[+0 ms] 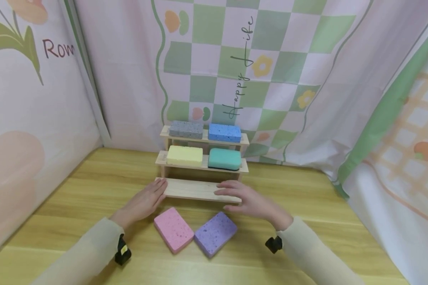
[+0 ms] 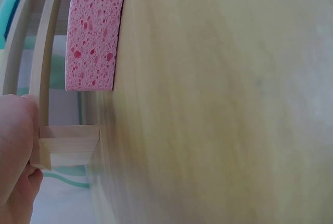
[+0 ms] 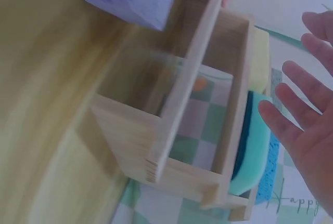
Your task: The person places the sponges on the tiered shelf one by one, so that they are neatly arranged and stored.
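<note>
A three-step wooden rack (image 1: 185, 189) stands in front of both hands. My left hand (image 1: 148, 200) grips the left end of its lowest shelf, the thumb side on the board and fingers past its end, as the left wrist view shows. My right hand (image 1: 247, 200) hovers by that shelf's right end, fingers spread and loosely bent, holding nothing; the right wrist view shows the fingers (image 3: 299, 107) apart from the wood. On the table before the rack, a pink sponge (image 1: 173, 230) and a purple sponge (image 1: 215, 234) lie angled, their near corners almost meeting.
On the middle shelf sit a yellow sponge (image 1: 184, 155) and a teal sponge (image 1: 224, 159) with a dark underside. The top shelf bears a grey sponge (image 1: 186, 130) and a blue sponge (image 1: 224, 133). Printed curtains (image 1: 128, 79) surround the wooden table (image 1: 289, 190) behind and at both sides.
</note>
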A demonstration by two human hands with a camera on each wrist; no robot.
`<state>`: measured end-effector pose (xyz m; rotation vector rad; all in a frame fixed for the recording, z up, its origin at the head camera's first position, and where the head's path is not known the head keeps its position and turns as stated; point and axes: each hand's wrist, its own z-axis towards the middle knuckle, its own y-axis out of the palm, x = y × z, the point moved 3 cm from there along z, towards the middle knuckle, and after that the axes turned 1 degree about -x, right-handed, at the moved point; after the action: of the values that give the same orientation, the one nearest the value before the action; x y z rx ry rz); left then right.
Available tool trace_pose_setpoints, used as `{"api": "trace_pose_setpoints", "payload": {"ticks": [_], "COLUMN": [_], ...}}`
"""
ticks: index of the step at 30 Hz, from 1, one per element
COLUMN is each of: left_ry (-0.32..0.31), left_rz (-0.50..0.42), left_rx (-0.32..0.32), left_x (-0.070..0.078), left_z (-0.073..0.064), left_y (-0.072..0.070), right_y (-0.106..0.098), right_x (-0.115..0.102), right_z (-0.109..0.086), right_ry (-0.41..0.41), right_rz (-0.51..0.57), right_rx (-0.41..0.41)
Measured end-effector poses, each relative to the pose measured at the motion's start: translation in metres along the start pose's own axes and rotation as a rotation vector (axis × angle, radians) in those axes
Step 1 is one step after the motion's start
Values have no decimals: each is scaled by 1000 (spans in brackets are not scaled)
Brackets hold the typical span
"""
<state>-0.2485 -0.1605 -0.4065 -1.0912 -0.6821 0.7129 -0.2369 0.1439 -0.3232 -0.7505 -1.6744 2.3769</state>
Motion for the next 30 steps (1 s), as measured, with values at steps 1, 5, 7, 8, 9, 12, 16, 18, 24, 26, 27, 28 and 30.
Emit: {"api": "trace_pose_setpoints", "payload": {"ticks": [1,5,7,8,9,12,16,18,24,26,27,28,30], "left_ry": [1,-2,-5,-6,-7,-6,-3,-1,-4,-6,-6,-4,-2], "left_rz": [0,0,2,2,2,-2,-1,3,0,-3,-3,-2,0], "left_rx": [0,-4,-6,-8,-8,-5,-3,-4,-4,-4,-3,-1,1], "left_x": [0,0,1,1,1,1,1,1,1,0,0,0,0], "left_z": [0,0,0,0,0,0,0,0,0,0,-1,-1,-1], "left_y": [0,-1,-1,-1,-1,-1,-1,-1,-1,-1,-1,0,0], "right_y": [2,13,19,22,25,32,38,40,49,52,53,54,56], "right_x": [-1,-3,-3,-3,-3,-1,-2,-2,-1,0,1,1,3], "right_z": [-1,-6,-9,-11,-12,-16,-19,-20,-22,-23,-24,-25,-26], "right_ry": [-10,-2,10,20,27,46,68,67,40,50,59,68,94], "right_rz": [-1,15,35,47,57,78,94,96,83,94,105,114,140], "right_rx": [-1,-19,-41,-53,-64,-96,-129,-146,-204,-233,-249,-266,-300]}}
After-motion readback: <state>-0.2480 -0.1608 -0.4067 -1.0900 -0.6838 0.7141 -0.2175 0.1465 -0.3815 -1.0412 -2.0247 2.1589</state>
